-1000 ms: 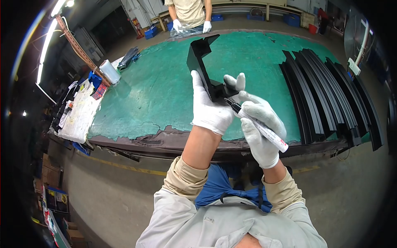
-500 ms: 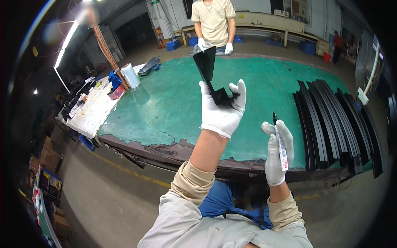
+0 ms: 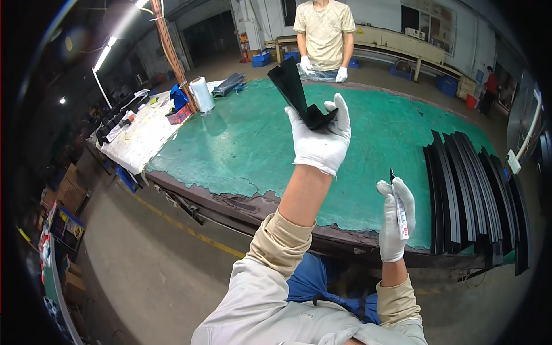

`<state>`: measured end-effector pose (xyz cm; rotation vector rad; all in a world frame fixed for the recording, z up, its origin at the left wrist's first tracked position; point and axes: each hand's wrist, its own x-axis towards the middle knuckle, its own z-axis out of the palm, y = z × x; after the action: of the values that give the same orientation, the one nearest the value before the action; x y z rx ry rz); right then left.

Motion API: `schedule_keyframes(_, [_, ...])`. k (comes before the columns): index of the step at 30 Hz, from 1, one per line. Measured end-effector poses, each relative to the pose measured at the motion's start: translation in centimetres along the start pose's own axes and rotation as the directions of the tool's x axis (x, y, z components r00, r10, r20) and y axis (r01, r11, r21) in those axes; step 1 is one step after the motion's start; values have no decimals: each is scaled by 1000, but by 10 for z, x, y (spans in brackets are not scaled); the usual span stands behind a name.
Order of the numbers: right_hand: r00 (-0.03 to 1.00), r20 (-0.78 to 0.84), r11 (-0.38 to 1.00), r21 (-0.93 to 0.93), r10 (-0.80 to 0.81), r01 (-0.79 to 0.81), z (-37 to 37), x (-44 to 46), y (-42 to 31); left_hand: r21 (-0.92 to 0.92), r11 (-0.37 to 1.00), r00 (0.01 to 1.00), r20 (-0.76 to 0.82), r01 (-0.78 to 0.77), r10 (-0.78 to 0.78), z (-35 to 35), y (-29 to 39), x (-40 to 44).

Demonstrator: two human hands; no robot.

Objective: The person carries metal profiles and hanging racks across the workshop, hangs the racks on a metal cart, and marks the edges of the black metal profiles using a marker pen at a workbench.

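Observation:
My left hand (image 3: 323,144), in a white glove, is raised over the table with its fingers curled around a black angled profile strip (image 3: 296,92). The strip has a bent, channel-like end by my palm and points up and away. Lower and to the right, my gloved right hand (image 3: 395,224) is closed around a slim white marker pen (image 3: 402,215) with a black tip and a red mark near its lower end. The tip points away from me, above the fingers. Beneath both hands lies the green tabletop (image 3: 247,144).
Several long black profile strips (image 3: 460,195) lie side by side at the table's right. A clear plastic roll (image 3: 202,95) and a dark bundle (image 3: 229,84) are at the far left. Across the table stands a person (image 3: 324,34) in white gloves. The near edge covering (image 3: 241,204) is torn.
The view has shifted, so the table and strips appear lower and further right. My left hand has tilted the black strip slightly. Both hands keep their holds.

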<state>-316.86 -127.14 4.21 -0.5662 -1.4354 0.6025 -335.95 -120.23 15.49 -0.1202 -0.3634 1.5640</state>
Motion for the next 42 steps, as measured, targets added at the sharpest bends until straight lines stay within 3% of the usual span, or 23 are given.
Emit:
schedule_keyframes(4, [1000, 2, 1000, -1, 12, -12, 0, -2, 2, -9, 1000, 1000, -14, -3, 3, -2, 1, -2])
schedule_keyframes(7, [999, -13, 999, -30, 33, -33, -5, -7, 3, 23, 986, 986, 19, 165, -165, -15, 9, -10])
schedule_keyframes(11, [993, -108, 998, -25, 49, -52, -25, -20, 12, 11, 914, 912, -76, 406, -404, -71, 13, -70])
schedule_keyframes(13, [983, -134, 992, -2, 123, -124, -38, -33, 21, 71, 936, 855, -435, 344, -281, -88, 5, -112])
schedule_keyframes(17, [966, -154, 978, 3, 209, -211, -59, -64, 40, 231, 903, 879, -407, 362, -249, -146, 15, -145])
schedule_keyframes(20, [944, -179, 960, 2, 277, -281, -76, -87, 47, 469, 802, 838, -541, 370, -70, -161, 33, -150])
schedule_keyframes(21, [929, -193, 947, 2, 316, -321, -82, -93, 49, 470, 798, 836, -544, 378, -76, -164, 34, -148])
schedule_keyframes(23, [909, -211, 930, 4, 360, -367, -91, -106, 51, 626, 638, 786, -616, 448, 53, -168, 35, -145])
schedule_keyframes(24, [926, -203, 936, -88, 317, -340, -93, -112, 53, 686, 543, 761, -636, 485, 124, -170, 36, -143])
schedule_keyframes(25, [943, -188, 934, -180, 275, -308, -96, -117, 54, 685, 539, 759, -639, 489, 123, -175, 39, -143])
schedule_keyframes(26, [958, -174, 924, -271, 228, -269, -100, -119, 56, 754, 453, 783, -597, 475, 173, -180, 44, -139])
schedule_keyframes(28, [948, -210, 917, -274, 238, -291, -105, -122, 57, 862, 257, 831, -496, 436, 253, -184, 56, -128])
schedule_keyframes(29, [937, -219, 904, -277, 272, -326, -107, -129, 52, 855, 259, 820, -509, 448, 261, -181, 61, -132])
schedule_keyframes(31, [936, -230, 902, -281, 268, -327, -111, -126, 53, 901, 12, 859, -418, 434, 294, -164, 70, -108])
schedule_keyframes(32, [949, -222, 901, -325, 222, -287, -112, -125, 53, 902, -117, 881, -368, 416, 298, -155, 74, -92])
schedule_keyframes(33, [960, -210, 896, -366, 185, -252, -113, -127, 52, 903, -120, 884, -363, 411, 294, -149, 80, -78])
schedule_keyframes(35, [969, -206, 889, -404, 139, -214, -115, -128, 50, 855, -383, 922, -240, 349, 304, -139, 90, -38])
schedule_keyframes(39, [988, -64, 855, -495, 143, -156, -123, -128, 40, 761, -552, 932, -198, 341, 302, -129, 97, 66])
schedule_keyframes(41, [997, -6, 837, -542, 77, -68, -127, -124, 41, 680, -682, 955, -96, 270, 281, -145, 105, 133])
schedule_keyframes(42, [997, 34, 826, -562, 68, -37, -130, -127, 35, 682, -676, 952, -108, 280, 286, -152, 112, 157])
